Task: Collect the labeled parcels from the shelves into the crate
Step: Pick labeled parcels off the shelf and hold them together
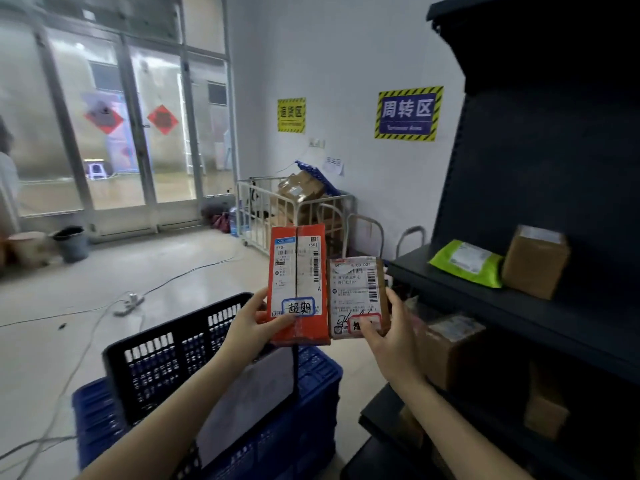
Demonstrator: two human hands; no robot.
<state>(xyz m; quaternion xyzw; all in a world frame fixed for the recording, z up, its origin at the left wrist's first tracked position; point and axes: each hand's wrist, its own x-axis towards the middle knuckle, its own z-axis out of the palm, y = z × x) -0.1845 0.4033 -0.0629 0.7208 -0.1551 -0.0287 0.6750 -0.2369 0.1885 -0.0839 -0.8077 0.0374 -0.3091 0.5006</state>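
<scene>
In the head view, the left hand (249, 327) grips a tall red parcel (299, 285) by its bottom end only, thumb pressed on the front beside the blue-edged sticker and fingers behind. The right hand (391, 337) pinches a smaller brown parcel (358, 296) the same way, with its thumb lying across the red-edged sticker. The two parcels stand upright, side by side with their edges touching, above the hands. The black crate (166, 358) sits below and to the left of the left hand, stacked on a blue crate (207, 427). The shelf (519, 306) stands just right of the right hand, with a green packet (465, 263) and a cardboard box (535, 261) on it beyond the fingers. The red parcel is probably the likeliest to go, since so low a hold lets its long top swing and twist free. The brown parcel hangs nearer the gap between crate and shelf, so a careless release may drop it beside the crate. The covering thumb could also hide a wrong sticker. Cables (86, 327) trail on the floor to the left of the crate and might catch a foot.
</scene>
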